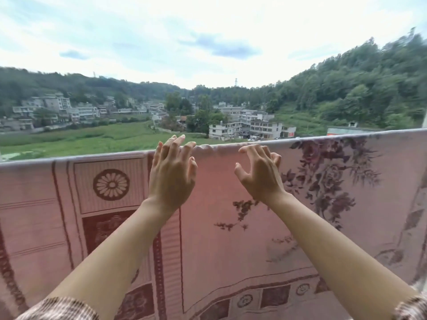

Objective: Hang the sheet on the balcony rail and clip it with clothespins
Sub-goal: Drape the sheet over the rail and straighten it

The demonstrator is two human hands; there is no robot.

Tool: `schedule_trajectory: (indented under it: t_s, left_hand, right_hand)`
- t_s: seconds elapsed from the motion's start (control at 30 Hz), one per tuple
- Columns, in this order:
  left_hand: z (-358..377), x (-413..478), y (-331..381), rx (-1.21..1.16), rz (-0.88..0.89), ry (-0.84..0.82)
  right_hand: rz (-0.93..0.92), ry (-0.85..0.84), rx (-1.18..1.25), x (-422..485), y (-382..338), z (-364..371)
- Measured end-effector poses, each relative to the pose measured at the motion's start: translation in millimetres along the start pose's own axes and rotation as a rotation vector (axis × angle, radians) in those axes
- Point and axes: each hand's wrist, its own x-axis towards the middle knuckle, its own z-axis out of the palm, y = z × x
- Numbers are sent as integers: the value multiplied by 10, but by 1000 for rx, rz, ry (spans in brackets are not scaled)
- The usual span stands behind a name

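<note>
A pink sheet (226, 239) with dark red borders and flower patterns hangs draped over the balcony rail, filling the lower half of the view. Its top fold (323, 137) runs along the rail, which is hidden under the cloth. My left hand (172, 174) is raised in front of the top fold, fingers spread and reaching over the edge, holding nothing. My right hand (260, 173) is just to its right, fingers curled and apart, close to the fold but not gripping it. No clothespins are in view.
Beyond the rail lies open air, with green fields (92, 139), buildings (242, 128) and wooded hills (358, 88) far below. Patterned sleeve cuffs (57, 310) show at the bottom corners.
</note>
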Motion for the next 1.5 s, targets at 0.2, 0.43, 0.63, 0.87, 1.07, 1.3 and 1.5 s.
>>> schedule_trajectory:
  t_s: [0.2,0.43,0.63,0.87,1.07,1.3,1.5]
  left_hand:
    - [1112,192,1622,-154,47,-82]
    - [2289,485,3431,-247,143,-256]
    - [3155,836,4669,-344,243,-326]
    - [4237,1442,5905,-371,453,-292]
    - [5165,2208,6833,-325,577,-241]
    - [6012,2776,7969,-301,636,-206]
    - [6705,3177,8938,-197,628,-176]
  right_hand:
    - [138,-130,-127,-331,1729,-776]
    - [348,-188,-294,-571,3504,-1673]
    - [532,-159,-358,-705,4829,-2177]
    - [664,-125,-443,-611,6416,-2627]
    - [811,-116,-444,-262,7763,-2953]
    - [942,-80,-324,-71,9235,-3272]
    - [890,-55,-200,287,10617,-3522]
